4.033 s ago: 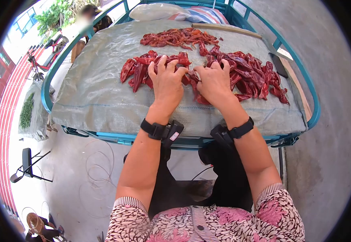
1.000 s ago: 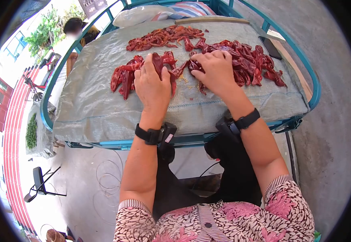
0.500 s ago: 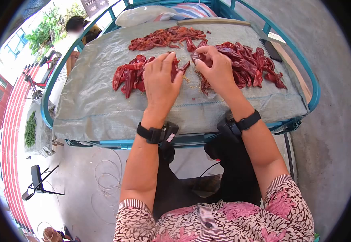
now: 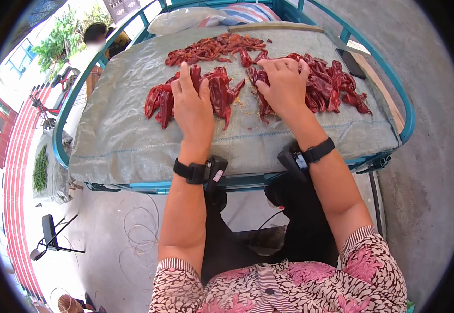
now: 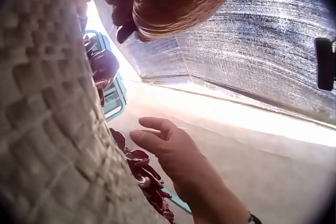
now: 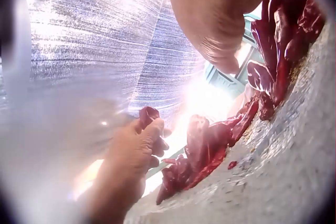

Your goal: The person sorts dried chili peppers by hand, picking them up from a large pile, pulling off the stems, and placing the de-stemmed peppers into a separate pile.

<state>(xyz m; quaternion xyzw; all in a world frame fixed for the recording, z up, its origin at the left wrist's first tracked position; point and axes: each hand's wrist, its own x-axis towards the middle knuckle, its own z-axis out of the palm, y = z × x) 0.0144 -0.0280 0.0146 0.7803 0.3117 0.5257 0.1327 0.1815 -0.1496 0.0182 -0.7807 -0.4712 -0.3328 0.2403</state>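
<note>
Dried red chillies lie in heaps on a grey woven sheet (image 4: 122, 130) that covers a teal cart. My left hand (image 4: 190, 101) is on the near left heap (image 4: 159, 101), its fingers curled round a chilli (image 4: 196, 74) that sticks up between them; the right wrist view shows that hand (image 6: 134, 150) with a chilli (image 6: 149, 115) at its fingertips. My right hand (image 4: 285, 83) lies with spread, fairly straight fingers on the edge of the big right heap (image 4: 334, 83). The left wrist view shows the right hand (image 5: 165, 142) relaxed over chillies (image 5: 147, 176).
A further heap of chillies (image 4: 211, 47) lies at the back. A black phone (image 4: 349, 61) rests at the right, near the teal rail (image 4: 405, 115). A wooden stick (image 4: 276, 26) and striped bag (image 4: 245, 11) lie behind. A person (image 4: 99, 34) is at the far left. Wire coils (image 4: 138, 229) lie on the ground.
My left hand has shifted left and curled round a chilli. My right hand, which was pinching at the heap's edge, now lies spread on it. Four seconds ago both lay flat.
</note>
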